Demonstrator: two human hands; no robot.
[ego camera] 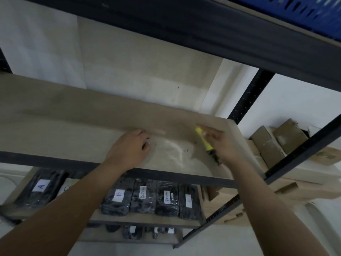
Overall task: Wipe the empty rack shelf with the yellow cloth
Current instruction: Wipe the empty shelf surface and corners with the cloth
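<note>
The empty rack shelf (64, 117) is a pale wood board with a dark metal front rail, and it fills the middle of the view. My right hand (223, 145) is over its right end. It grips a narrow bunched yellow cloth (203, 139) whose lower end looks dark; blur hides its exact shape. My left hand (129, 146) rests on the board near the front rail with its fingers curled under, and nothing shows in it. Between the two hands the board carries a whitish smear (175, 150) and a few dark specks.
Dark wrapped packets with white labels (144, 198) line the shelf below. Cardboard boxes (276, 143) are stacked to the right, past a black upright post (247, 97). Overhead, the shelf above holds a blue crate (304, 12). A white wall stands behind the rack.
</note>
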